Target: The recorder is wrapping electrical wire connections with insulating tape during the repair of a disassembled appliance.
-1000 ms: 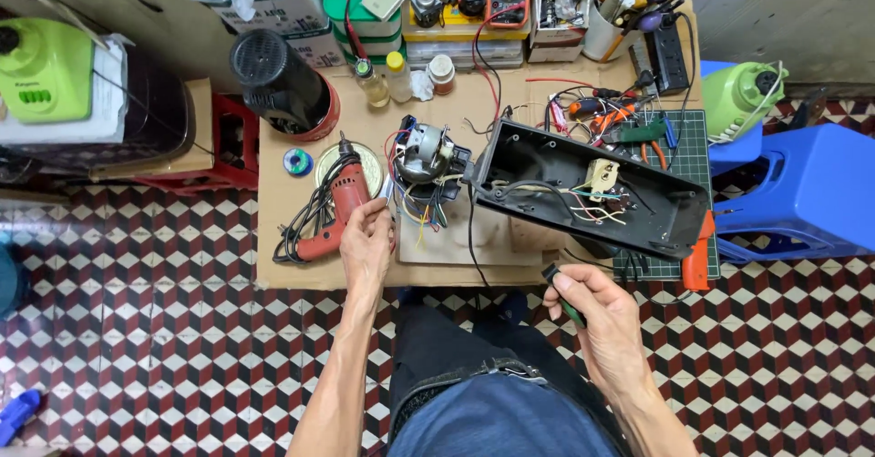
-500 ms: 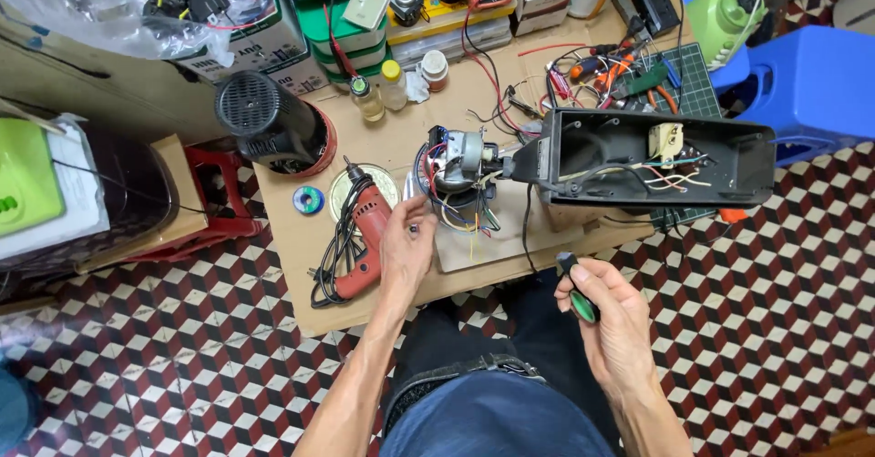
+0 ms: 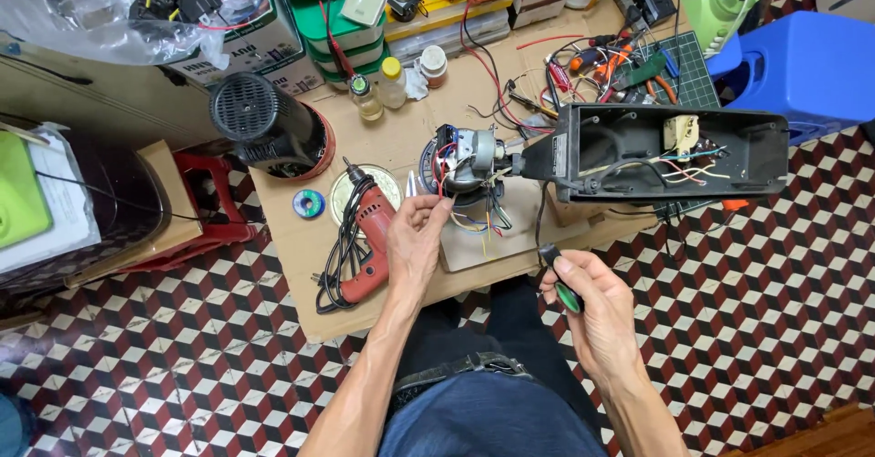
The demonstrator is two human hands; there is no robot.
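Observation:
My left hand (image 3: 415,243) rests on the cardboard-covered low table (image 3: 301,266), fingertips touching the coloured wires beside a small electric motor (image 3: 465,161). It lies just right of a red power drill (image 3: 369,238) with a coiled black cord. My right hand (image 3: 592,307) is closed around a screwdriver with a black and green handle (image 3: 561,279), held off the table's front edge above my lap. A black plastic housing (image 3: 670,152) lies open to the right of the motor, with wires and a small connector block inside.
A black cylindrical appliance (image 3: 269,133) stands at the back left. Small bottles (image 3: 392,82), a solder reel (image 3: 309,204), loose tools and cables crowd the far side. A blue plastic stool (image 3: 802,65) stands right, a red stool (image 3: 205,197) left, on a checkered tile floor.
The view has shifted and moved closer. My left hand slid from the drill to the motor's wires. My right hand still grips the screwdriver, now raised slightly toward the table edge.

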